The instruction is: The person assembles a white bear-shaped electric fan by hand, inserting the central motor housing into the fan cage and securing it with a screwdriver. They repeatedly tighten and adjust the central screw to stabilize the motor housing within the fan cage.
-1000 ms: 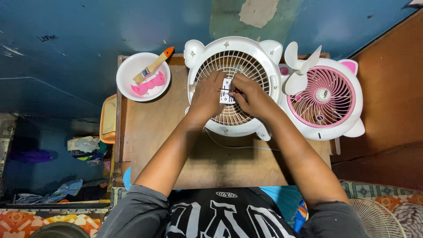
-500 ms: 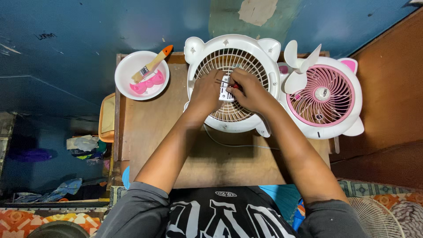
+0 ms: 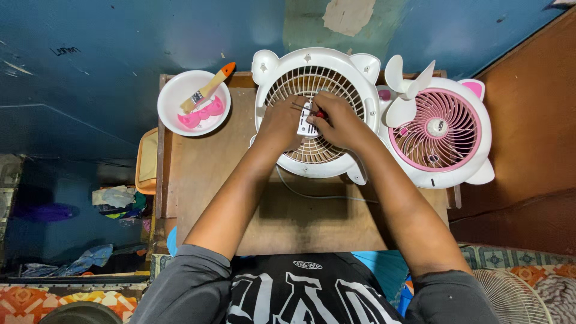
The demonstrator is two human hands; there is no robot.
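Note:
A white fan housing [image 3: 360, 90] with a beige grille lies flat on the wooden table [image 3: 210, 174]. My left hand [image 3: 279, 126] rests on the grille and steadies a small white block [image 3: 306, 123] at its centre. My right hand [image 3: 339, 123] grips a thin screwdriver with a red handle [image 3: 320, 114], its metal shaft pointing left across the block. Both hands touch over the middle of the grille.
A pink-and-white fan front [image 3: 441, 135] with a loose white fan blade [image 3: 405, 87] lies to the right. A white bowl [image 3: 171, 96] holds a paintbrush [image 3: 207, 90] and pink parts at the left. A white cord [image 3: 312, 195] runs under my arms.
Both hands have shifted slightly up the grille, and the screwdriver shaft now shows above the white block. The fan housing has stayed where it was.

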